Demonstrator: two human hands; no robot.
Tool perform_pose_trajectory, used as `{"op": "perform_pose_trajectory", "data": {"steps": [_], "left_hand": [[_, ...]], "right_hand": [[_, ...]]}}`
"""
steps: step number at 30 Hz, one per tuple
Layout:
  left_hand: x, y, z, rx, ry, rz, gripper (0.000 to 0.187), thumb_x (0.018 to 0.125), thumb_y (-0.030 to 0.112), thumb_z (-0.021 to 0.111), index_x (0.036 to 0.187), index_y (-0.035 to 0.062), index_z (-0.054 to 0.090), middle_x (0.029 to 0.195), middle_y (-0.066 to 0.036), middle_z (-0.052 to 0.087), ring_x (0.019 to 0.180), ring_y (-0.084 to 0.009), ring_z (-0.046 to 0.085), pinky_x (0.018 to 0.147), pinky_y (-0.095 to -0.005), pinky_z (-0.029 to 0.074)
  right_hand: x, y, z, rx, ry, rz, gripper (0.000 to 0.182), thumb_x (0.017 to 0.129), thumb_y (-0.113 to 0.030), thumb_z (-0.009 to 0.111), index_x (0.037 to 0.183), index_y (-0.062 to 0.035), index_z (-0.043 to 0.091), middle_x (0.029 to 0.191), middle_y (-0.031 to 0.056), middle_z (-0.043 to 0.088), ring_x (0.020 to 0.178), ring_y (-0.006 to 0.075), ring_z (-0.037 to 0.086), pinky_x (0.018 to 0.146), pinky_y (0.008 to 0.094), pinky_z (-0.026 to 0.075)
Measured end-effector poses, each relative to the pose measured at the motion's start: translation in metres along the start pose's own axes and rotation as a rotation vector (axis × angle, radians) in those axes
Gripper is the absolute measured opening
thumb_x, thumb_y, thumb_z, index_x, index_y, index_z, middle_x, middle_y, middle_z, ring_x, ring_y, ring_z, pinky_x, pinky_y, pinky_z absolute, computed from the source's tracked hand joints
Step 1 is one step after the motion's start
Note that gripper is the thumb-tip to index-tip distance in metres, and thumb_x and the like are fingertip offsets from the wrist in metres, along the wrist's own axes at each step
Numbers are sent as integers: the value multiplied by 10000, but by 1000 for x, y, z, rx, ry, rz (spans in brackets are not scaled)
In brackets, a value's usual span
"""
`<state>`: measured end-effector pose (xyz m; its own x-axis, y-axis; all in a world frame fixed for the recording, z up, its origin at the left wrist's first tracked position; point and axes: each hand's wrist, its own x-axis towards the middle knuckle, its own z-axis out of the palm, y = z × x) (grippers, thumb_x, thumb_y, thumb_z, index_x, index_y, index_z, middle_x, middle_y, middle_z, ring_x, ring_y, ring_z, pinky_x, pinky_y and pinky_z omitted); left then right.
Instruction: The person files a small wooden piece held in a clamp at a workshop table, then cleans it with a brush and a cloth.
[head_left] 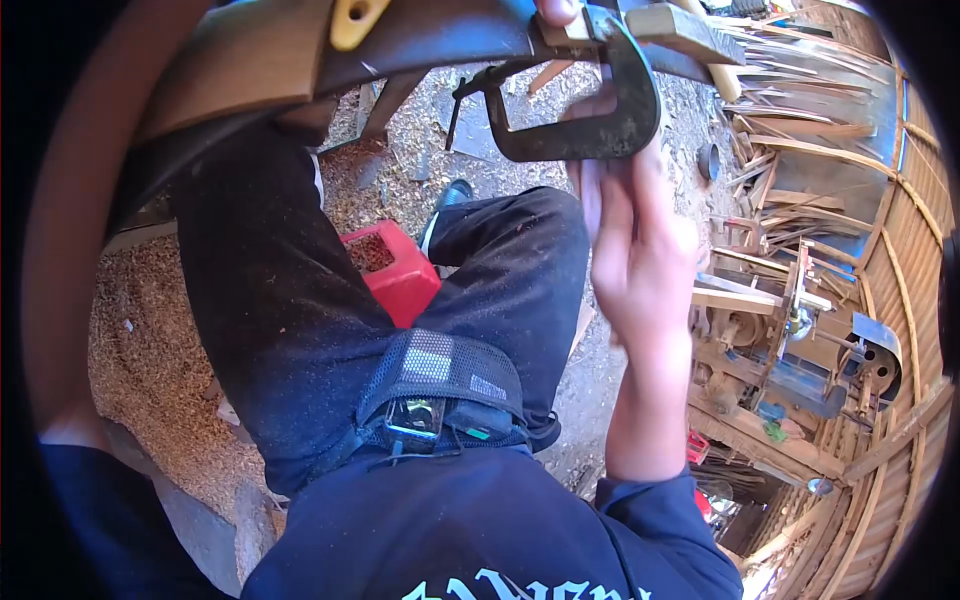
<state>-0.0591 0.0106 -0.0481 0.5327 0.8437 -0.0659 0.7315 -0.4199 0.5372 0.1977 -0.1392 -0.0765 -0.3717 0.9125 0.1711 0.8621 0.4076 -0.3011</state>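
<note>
A dark metal C-clamp point(600, 138) hangs at the top middle, its bar handle on the left side, beside a small wooden block point(568, 35) at the edge of a dark curved workpiece point(430, 38). My right hand point(640, 245) is raised to it from below, blurred, its fingers wrapped up behind the clamp's frame. My left forearm point(90, 250) runs up the left edge and leaves the view at the top. One fingertip point(558, 10), seemingly of my left hand, rests above the wooden block; the other fingers are hidden. A light wooden panel point(235, 80) and a yellow piece point(355, 20) lie along the workpiece.
A cut-open red plastic container point(400, 275) stands between my legs on a floor of wood shavings point(140, 350). Stacked wood strips point(815, 130) and a workbench with machinery point(790, 345) are on the right. A mesh pouch point(440, 385) sits at my waist.
</note>
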Motion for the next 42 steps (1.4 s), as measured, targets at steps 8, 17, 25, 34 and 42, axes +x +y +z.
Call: {"op": "perform_pose_trajectory", "data": {"steps": [8,17,25,34,42], "left_hand": [[3,-1,2,-24,-5,-61,595,677,581,910,608,38,677,538,-62,642,456,-151,618,427,-274,489],[-2,-2,-7,9,-71,-1,623,680,634,875,611,50,671,551,-58,649,469,-141,625,426,-256,492],[-5,-1,1,-50,-43,-106,564,680,539,913,576,52,649,523,-52,625,428,-149,589,416,-276,466],[0,9,-12,13,-131,-97,612,668,588,915,605,28,675,555,-60,659,491,-171,645,452,-299,503],[-18,18,-16,-38,-35,-135,590,635,486,954,917,4,764,739,-72,707,624,-161,672,548,-295,549]], "right_hand": [[28,-5,-12,-21,-134,40,512,992,13,539,1501,8,476,1061,249,727,859,315,766,712,335,560],[-4,-2,-21,-99,-67,-45,611,1007,10,525,1589,-48,352,978,215,755,775,378,756,669,370,583],[-22,-14,-25,-73,-198,93,614,981,58,507,1577,-25,385,1199,271,693,1034,367,741,835,356,562],[0,31,-54,-243,-131,-65,554,975,11,580,1518,-23,478,887,254,709,620,321,699,578,370,510],[-32,8,-35,24,-105,-42,579,965,-35,588,1518,27,428,789,220,680,656,340,701,617,417,543]]}}
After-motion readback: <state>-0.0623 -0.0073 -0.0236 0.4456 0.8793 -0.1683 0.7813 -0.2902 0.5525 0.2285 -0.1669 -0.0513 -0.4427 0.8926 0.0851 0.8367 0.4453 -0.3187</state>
